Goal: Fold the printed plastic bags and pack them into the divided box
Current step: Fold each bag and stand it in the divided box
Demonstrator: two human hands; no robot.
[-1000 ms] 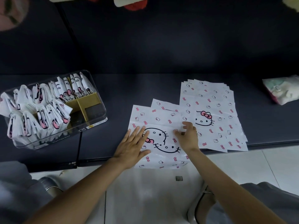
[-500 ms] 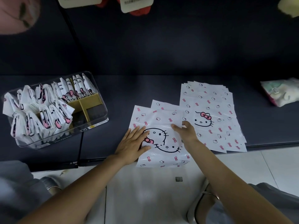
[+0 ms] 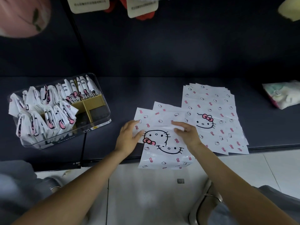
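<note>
That thin white cat-print plastic bag (image 3: 164,143) at the counter's front edge looks light, floppy and slippery, so I'd take its folded edge, where the left hand (image 3: 128,138) lies flat and the right hand (image 3: 186,133) pinches.

Lots here you just can't make out

The hanging tags (image 3: 89,4) up top are cut off, print too blurry to read. The pink thing (image 3: 22,15) top left and the pale thing (image 3: 290,10) top right run off-frame. The folded bags (image 3: 42,114) hide most of the box (image 3: 100,117) dividers; its label's too tiny.
</note>
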